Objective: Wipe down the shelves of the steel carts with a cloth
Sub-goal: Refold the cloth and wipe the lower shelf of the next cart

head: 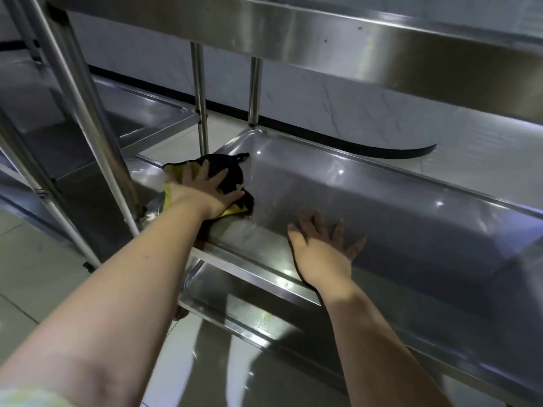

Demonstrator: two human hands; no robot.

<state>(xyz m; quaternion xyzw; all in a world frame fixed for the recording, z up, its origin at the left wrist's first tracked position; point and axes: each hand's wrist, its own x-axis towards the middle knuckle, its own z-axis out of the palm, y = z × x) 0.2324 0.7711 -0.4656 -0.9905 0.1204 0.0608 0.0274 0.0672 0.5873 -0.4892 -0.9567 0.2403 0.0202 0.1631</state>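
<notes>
The left hand [202, 190] lies flat with fingers spread, pressing the black and yellow cloth [232, 177] onto the left end of the cart's middle shelf [382, 201]. To its right, well apart from the cloth, the right hand [321, 248] rests on the same shelf with straight fingers, holding nothing.

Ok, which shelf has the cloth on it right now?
The middle shelf of the near cart: the left hand presses the cloth at its left end. The top shelf and bottom shelf show none.
</notes>
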